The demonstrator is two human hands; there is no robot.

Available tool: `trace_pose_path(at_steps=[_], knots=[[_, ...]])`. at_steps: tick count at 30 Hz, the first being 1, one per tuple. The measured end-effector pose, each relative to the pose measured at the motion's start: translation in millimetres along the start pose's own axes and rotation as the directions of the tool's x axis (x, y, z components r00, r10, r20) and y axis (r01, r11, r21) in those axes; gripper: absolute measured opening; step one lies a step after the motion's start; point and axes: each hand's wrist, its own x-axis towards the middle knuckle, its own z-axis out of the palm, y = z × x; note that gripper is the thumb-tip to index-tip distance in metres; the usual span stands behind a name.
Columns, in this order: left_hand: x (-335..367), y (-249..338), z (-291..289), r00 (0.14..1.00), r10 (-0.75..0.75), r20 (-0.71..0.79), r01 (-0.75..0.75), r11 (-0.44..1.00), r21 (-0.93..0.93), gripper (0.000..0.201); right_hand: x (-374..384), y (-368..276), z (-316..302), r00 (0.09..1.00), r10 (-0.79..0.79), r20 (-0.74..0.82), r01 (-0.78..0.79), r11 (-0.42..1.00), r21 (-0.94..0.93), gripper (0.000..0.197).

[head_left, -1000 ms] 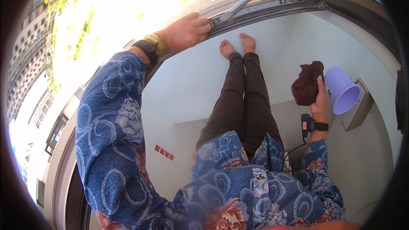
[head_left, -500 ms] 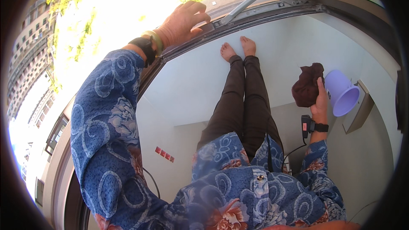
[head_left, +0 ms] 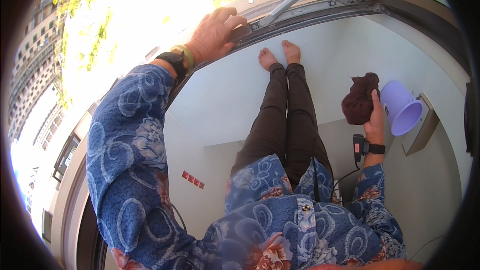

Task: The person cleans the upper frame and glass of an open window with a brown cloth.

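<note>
I see the left hand (head_left: pixel 214 34) has slid further along the window frame (head_left: pixel 300 17), fingers curled over it. The right hand (head_left: pixel 375 117) still clutches the dark cloth (head_left: pixel 359 104) beside the purple cup (head_left: pixel 400 107).

The right hand (head_left: pixel 374 120) hides part of the dark red cloth (head_left: pixel 359 104) it grips, the lilac cup (head_left: pixel 400 108) behind it shows only its mouth and side, and the left hand's (head_left: pixel 214 34) fingertips curl out of sight over the window frame (head_left: pixel 300 12).
</note>
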Motion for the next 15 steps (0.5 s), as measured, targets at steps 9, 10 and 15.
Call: trace_pose_path(at_steps=[9, 10, 15], knots=[[5.5, 5.8, -4.1, 0.943, -0.321, 0.091, 0.331, 0.934, -0.135, 0.052, 2.2, 5.8, -0.7, 1.000, 0.010, 0.007, -0.010, 1.000, 0.019, 0.050], [5.3, 6.1, -4.4, 0.941, -0.325, 0.090, 0.335, 0.933, -0.133, 0.051, 2.0, 6.3, -1.1, 1.000, 0.014, 0.000, -0.014, 1.000, 0.015, 0.050], [0.8, -0.3, -0.5, 0.989, -0.033, -0.147, 0.009, 0.987, -0.160, 0.041, 0.7, 7.5, 0.1, 1.000, 0.014, -0.015, -0.014, 1.000, -0.015, 0.050]])
